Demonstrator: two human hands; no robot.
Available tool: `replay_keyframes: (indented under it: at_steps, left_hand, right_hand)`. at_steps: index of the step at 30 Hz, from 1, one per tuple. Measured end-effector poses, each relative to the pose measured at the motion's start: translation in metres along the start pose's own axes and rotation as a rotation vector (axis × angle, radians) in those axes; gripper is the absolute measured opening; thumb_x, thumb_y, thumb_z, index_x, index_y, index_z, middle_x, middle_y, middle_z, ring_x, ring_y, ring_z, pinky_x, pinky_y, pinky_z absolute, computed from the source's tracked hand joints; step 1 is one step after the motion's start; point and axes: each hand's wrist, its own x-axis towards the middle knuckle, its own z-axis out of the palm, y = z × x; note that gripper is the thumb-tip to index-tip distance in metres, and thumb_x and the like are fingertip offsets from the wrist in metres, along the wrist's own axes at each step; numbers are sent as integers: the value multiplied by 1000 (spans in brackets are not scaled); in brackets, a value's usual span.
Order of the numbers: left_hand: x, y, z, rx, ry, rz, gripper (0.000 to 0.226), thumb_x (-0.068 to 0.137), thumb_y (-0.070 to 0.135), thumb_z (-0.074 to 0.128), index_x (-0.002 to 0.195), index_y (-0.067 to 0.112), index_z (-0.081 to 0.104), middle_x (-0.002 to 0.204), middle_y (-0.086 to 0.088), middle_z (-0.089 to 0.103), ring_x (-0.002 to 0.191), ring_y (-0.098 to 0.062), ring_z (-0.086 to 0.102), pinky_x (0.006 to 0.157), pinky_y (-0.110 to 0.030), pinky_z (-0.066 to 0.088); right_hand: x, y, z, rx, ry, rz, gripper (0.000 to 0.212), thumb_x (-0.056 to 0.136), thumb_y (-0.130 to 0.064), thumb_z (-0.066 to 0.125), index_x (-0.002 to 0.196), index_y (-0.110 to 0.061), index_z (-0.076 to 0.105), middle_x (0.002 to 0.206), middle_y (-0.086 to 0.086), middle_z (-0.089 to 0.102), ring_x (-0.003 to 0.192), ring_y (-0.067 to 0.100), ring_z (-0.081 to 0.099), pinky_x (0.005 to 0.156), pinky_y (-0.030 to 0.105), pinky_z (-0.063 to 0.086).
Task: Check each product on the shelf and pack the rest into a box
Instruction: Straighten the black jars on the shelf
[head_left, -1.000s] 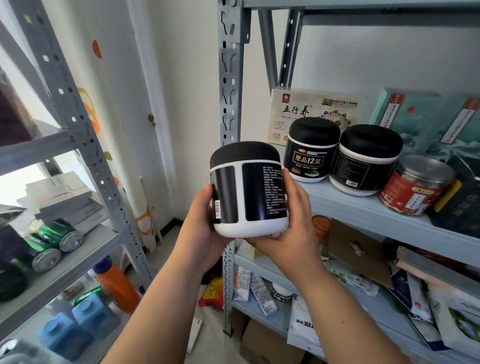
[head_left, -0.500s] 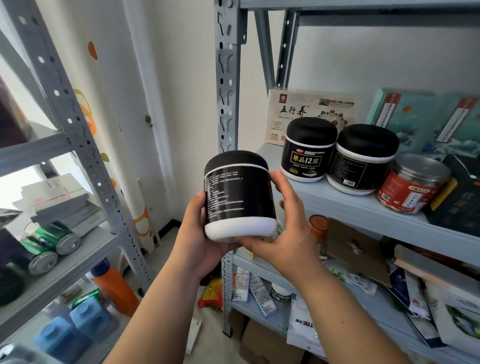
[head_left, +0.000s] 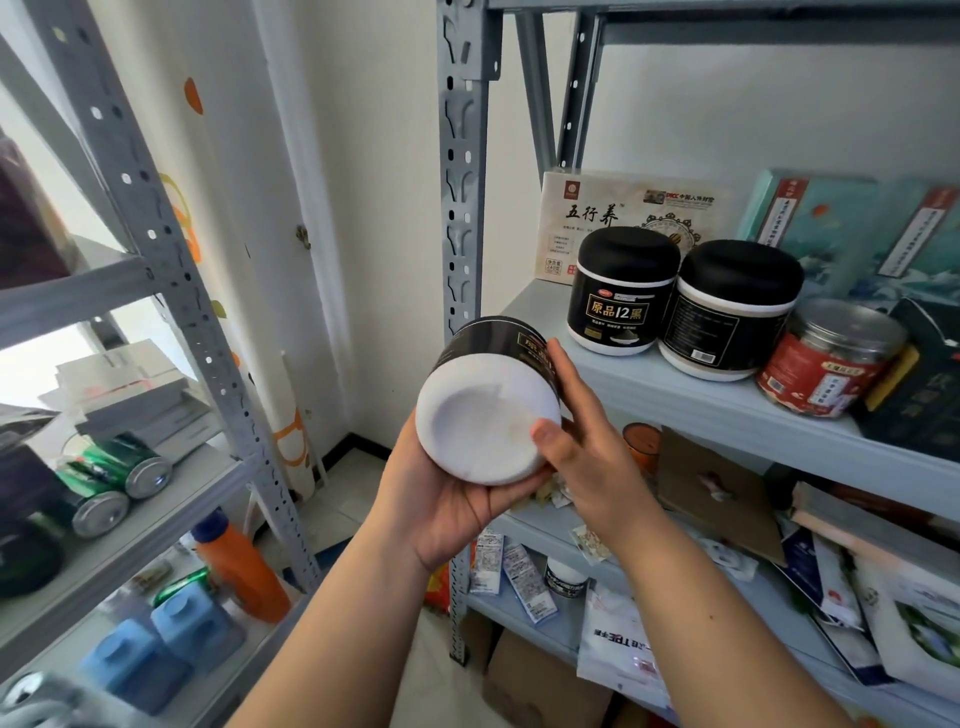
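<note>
A black jar with a white base (head_left: 480, 415) is tipped so its round white bottom faces me, in front of the grey shelf (head_left: 675, 400). My left hand (head_left: 441, 499) cups it from below. My right hand (head_left: 576, 441) grips its right side, thumb on the base rim, fingers along the black label. Two matching black-lidded jars (head_left: 621, 291) (head_left: 730, 309) stand upright on the shelf, with a red-labelled clear jar (head_left: 826, 358) to their right.
Boxes (head_left: 623, 218) lean at the shelf's back. Lower shelves hold sachets, packets and a cardboard sheet (head_left: 717, 483). A cardboard box (head_left: 535, 680) sits on the floor. The left rack (head_left: 156, 218) carries green cans (head_left: 124, 473), an orange bottle (head_left: 244, 571) and blue containers.
The jar went from upright with its label side toward me to tipped over, its white bottom now facing me. Both hands lowered slightly and turned with it.
</note>
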Motion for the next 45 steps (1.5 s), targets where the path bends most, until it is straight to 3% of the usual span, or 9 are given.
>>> replay_keyframes:
  at_steps: [5,8,12,25,29,33,38,42,45]
  left_hand:
    - [2,3,-12,-5,-40,-123,75,86,47,62,151,14,46,148,-25,51,118,-52,60,85,-63,58]
    - [3,2,-23,-56,-96,-185,83,80,38,81,152,17,45,150,-23,48,117,-53,61,75,-62,61]
    - [5,3,-30,-67,-107,-168,78,95,67,51,152,15,44,152,-25,46,126,-49,55,78,-63,60]
    - [-3,8,-28,451,-96,492,88,54,26,101,133,11,64,137,-21,62,123,-39,63,95,-50,58]
    - [3,-2,-32,253,-59,356,103,65,37,96,151,13,46,149,-23,53,134,-42,54,102,-55,53]
    - [6,-23,-36,154,-147,38,82,88,71,50,145,12,57,152,-24,49,136,-43,52,99,-61,51]
    - [3,-14,-48,51,-27,61,72,94,66,34,133,16,68,147,-23,54,134,-44,52,106,-58,43]
    - [1,-3,-59,160,-55,237,68,80,56,64,136,16,65,145,-23,56,126,-45,57,94,-58,54]
    - [0,5,-59,278,-21,433,98,62,41,85,149,18,46,139,-19,58,125,-44,55,104,-72,41]
  right_hand:
    - [-3,-4,1,5,27,15,69,88,-68,44,155,-54,30,161,-24,32,145,-12,30,116,21,27]
    - [-4,-5,0,25,31,-1,56,97,-46,40,152,-54,34,161,-23,34,146,-11,29,119,24,27]
    - [-7,-6,-3,96,26,-34,65,93,-19,38,152,-49,36,154,-32,42,146,-7,33,116,22,32]
    - [-16,-3,0,139,91,-22,93,74,-39,82,153,-30,33,138,-13,63,130,8,59,97,25,53]
    - [-18,-3,2,120,165,-103,107,67,-30,87,155,-23,25,142,-9,59,135,17,56,105,31,50]
    - [-22,-3,7,104,135,-134,112,64,-25,88,155,-23,23,143,-8,57,136,19,55,106,30,48]
    - [-25,0,6,-41,-1,-57,112,63,-33,92,152,-48,26,147,-15,52,140,11,49,113,39,45]
    - [-30,-11,4,-123,-100,65,107,71,-56,83,155,-59,16,158,-18,37,142,-2,40,111,25,44]
    - [-27,-22,6,-253,-101,129,105,71,-89,60,156,-60,6,161,-19,27,142,1,34,110,31,38]
